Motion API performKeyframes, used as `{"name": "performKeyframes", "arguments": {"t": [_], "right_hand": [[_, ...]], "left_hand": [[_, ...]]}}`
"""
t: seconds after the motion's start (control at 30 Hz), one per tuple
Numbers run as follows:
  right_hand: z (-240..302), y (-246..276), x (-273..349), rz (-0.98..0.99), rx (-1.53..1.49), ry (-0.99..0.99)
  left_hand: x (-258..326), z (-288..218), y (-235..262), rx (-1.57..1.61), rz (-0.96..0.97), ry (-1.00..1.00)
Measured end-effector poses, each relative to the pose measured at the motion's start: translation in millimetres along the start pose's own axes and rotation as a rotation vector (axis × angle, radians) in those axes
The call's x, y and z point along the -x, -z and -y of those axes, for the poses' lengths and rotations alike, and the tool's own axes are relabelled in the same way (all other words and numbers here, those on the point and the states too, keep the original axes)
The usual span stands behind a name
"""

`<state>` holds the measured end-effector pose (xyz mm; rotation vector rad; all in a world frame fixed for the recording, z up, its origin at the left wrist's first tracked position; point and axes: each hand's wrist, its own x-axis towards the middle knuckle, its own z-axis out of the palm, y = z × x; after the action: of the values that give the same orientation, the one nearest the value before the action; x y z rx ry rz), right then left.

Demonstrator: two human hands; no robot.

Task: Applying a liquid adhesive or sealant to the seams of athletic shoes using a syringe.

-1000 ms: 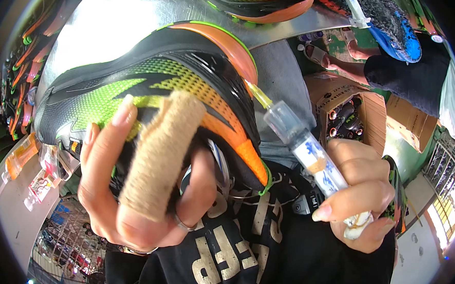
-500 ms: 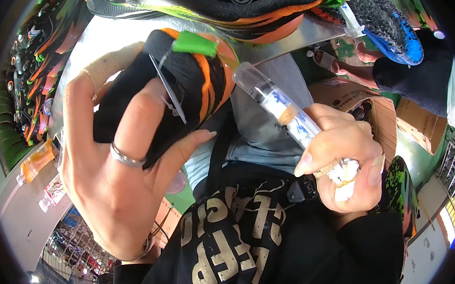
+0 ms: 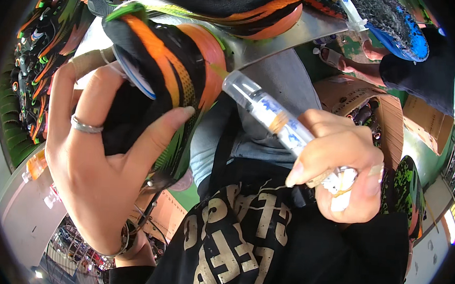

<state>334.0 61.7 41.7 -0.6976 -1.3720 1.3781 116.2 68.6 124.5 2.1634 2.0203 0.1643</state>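
Sneaker (image 3: 162,61)'s held in the left hand (image 3: 95,168), fingers wrapped over it, thumb along the side. Right hand (image 3: 337,163) has its fingers curled around a clear syringe (image 3: 270,113), yellow tip (image 3: 219,70) by the orange sole (image 3: 207,51), can't tell if touching. Another shoe (image 3: 218,15)'s beyond the left fingers.

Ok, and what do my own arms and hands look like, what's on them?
Both arms wear black sleeves. Your left hand has a silver-coloured ring on one of its fingers, a tan wrap around another, and a thin band at the wrist. I can see no ring on your right hand.
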Motion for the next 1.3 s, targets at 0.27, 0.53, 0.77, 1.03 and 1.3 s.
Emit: {"name": "performKeyframes", "arguments": {"t": [0.27, 0.53, 0.77, 1.03, 1.3], "right_hand": [[-5.5, -25.2, -2.5, 0.027, 0.023, 0.127], [-2.0, -32.2, -8.2, 0.074, 0.027, 0.075], [-2.8, -29.4, -7.0, 0.169, 0.052, 0.087], [-3.6, -27.3, -6.0, 0.206, 0.062, 0.026], [-18.3, -12.6, -14.7, 0.123, -0.209, -0.103]], "left_hand": [[16.9, 13.9, -11.0, 0.027, -0.156, 0.365], [17.9, 26.5, -8.2, 0.214, -0.166, 0.411], [18.9, 37.8, -5.7, 0.547, -0.077, 0.48], [20.7, 46.8, -8.4, 0.688, -0.094, 0.433], [16.2, 51.3, -5.1, 0.714, -0.065, 0.5]]}}
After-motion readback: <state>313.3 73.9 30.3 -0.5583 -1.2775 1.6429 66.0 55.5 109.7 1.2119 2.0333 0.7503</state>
